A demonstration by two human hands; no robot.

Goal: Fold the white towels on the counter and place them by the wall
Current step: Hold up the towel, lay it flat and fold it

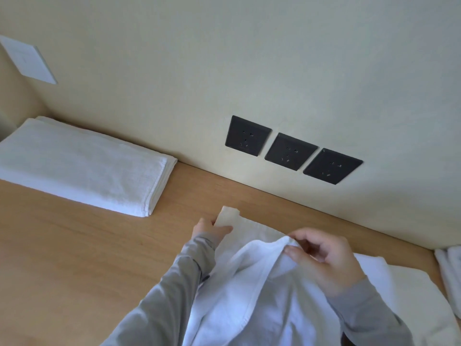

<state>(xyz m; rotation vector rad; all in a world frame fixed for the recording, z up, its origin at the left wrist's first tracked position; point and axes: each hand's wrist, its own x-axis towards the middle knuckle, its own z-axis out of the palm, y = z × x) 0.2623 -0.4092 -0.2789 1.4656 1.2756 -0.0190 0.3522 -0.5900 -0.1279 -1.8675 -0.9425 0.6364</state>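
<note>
The towel [249, 295] lies loose on the counter [74, 258], near the wall [249, 58]. The left hand [210, 228] grips its far corner, fingers curled round the cloth. The right hand [321, 258] pinches a raised edge between thumb and fingers. A folded towel [82, 163] lies at the left, against the wall. Three black sockets [290, 151] sit on the wall, and more white cloth [449, 270] lies at the right edge.

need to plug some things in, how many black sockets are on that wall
3, in a row low on the wall just above the counter: the left socket, the middle socket and the right socket, all with nothing plugged in. More could lie outside the frame.
</note>
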